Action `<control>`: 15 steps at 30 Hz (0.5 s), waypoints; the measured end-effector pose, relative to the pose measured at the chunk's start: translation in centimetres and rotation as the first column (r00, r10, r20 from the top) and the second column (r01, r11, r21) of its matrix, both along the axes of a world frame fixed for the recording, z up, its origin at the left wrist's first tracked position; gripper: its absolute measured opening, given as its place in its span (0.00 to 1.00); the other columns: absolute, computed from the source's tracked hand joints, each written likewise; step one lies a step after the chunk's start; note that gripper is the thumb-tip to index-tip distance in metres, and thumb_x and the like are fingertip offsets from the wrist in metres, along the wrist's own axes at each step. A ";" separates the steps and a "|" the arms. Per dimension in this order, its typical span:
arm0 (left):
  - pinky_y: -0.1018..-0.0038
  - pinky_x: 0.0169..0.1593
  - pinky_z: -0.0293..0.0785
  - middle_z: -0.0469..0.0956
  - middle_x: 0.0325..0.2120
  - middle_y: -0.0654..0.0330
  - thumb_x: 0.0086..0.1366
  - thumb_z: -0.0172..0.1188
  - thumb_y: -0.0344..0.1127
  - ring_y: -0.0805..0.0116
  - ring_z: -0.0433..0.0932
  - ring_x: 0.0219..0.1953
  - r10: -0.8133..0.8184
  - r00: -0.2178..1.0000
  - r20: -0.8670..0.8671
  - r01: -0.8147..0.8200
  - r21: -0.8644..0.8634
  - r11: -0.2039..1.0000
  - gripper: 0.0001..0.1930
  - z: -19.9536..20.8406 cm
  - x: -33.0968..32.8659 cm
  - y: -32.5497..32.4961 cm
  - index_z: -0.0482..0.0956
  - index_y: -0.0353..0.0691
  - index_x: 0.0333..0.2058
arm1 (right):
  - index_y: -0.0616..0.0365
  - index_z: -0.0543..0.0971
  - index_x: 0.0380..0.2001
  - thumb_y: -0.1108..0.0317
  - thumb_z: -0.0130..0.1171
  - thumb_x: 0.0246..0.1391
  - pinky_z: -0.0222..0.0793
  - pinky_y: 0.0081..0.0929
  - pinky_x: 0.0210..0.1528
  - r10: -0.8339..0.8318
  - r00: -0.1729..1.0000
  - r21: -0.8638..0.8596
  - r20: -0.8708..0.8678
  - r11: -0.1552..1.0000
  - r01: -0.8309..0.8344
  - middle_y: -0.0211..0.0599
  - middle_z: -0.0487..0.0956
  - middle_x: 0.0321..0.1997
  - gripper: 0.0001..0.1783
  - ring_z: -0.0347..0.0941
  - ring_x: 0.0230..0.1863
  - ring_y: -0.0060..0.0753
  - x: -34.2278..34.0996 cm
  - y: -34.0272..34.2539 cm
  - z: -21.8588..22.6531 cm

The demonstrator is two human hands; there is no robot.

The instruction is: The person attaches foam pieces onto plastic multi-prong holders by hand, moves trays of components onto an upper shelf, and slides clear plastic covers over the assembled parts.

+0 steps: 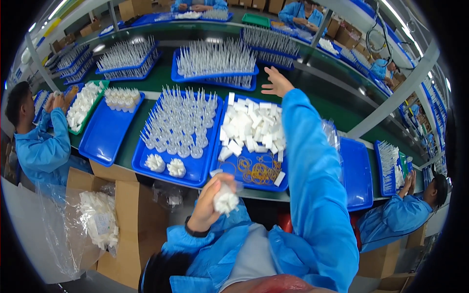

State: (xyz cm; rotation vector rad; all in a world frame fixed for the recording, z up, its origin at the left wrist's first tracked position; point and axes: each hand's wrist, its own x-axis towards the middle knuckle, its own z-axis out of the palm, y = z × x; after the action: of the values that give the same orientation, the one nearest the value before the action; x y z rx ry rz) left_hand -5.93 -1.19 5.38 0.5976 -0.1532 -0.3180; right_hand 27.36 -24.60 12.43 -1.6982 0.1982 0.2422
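My left hand is low in front of me, closed around a bundle of small white plastic parts. My right arm in a blue sleeve stretches forward over the table; my right hand is open with fingers spread, above the green belt beyond a blue tray. That tray holds a heap of white rectangular pieces and loose rubber bands. To its left a second blue tray carries several clear pump-like parts standing upright and two white bundles.
An empty blue tray lies left, another right. More trays of upright parts sit farther back. A cardboard box with a bag of white parts stands lower left. People in blue coats sit left and right.
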 end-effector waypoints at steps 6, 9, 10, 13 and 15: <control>0.77 0.28 0.70 0.68 0.30 0.56 0.65 0.46 0.48 0.68 0.70 0.29 0.472 0.861 0.192 -0.494 0.086 0.866 0.18 3.1 -3.8 10.9 0.64 0.37 0.41 | 0.61 0.66 0.52 0.50 0.45 0.58 0.77 0.35 0.36 -0.084 0.996 0.347 0.026 0.935 0.070 0.49 0.73 0.45 0.27 0.75 0.39 0.45 10.0 1.4 -6.7; 0.82 0.25 0.67 0.68 0.31 0.59 0.68 0.42 0.44 0.73 0.70 0.29 0.624 0.776 0.095 -0.631 0.086 0.771 0.14 2.9 -4.9 14.4 0.65 0.43 0.44 | 0.66 0.70 0.44 0.59 0.39 0.61 0.77 0.30 0.29 -0.183 0.979 0.271 0.091 0.951 0.153 0.45 0.76 0.39 0.21 0.76 0.32 0.41 9.8 2.2 -7.7; 0.82 0.25 0.67 0.68 0.31 0.59 0.68 0.42 0.44 0.73 0.70 0.29 0.622 0.779 0.080 -0.627 0.094 0.774 0.14 2.5 -5.0 15.1 0.65 0.43 0.44 | 0.66 0.70 0.45 0.59 0.38 0.61 0.77 0.30 0.29 -0.194 0.976 0.278 0.100 0.947 0.159 0.45 0.76 0.40 0.21 0.76 0.32 0.40 9.7 2.3 -7.7; 0.82 0.25 0.66 0.69 0.32 0.59 0.68 0.42 0.44 0.73 0.69 0.28 0.649 0.756 0.083 -0.654 0.142 0.743 0.14 1.3 -4.4 16.0 0.65 0.42 0.44 | 0.66 0.71 0.44 0.59 0.38 0.61 0.77 0.29 0.26 -0.254 0.958 0.270 0.130 0.939 0.212 0.43 0.76 0.40 0.21 0.76 0.33 0.39 8.7 3.1 -6.6; 0.81 0.25 0.64 0.67 0.29 0.57 0.66 0.43 0.45 0.71 0.66 0.24 0.600 0.793 0.103 -0.608 0.171 0.775 0.15 1.4 -3.4 15.1 0.65 0.39 0.41 | 0.65 0.71 0.43 0.59 0.38 0.61 0.76 0.28 0.24 -0.301 0.942 0.264 0.148 0.930 0.256 0.43 0.77 0.40 0.21 0.77 0.32 0.39 8.7 2.3 -6.2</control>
State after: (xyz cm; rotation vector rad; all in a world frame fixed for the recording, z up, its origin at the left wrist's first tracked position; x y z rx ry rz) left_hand -9.29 13.94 6.73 0.8164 0.0380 0.3175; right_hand 36.03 -22.31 6.20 -1.4199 0.2584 -0.1034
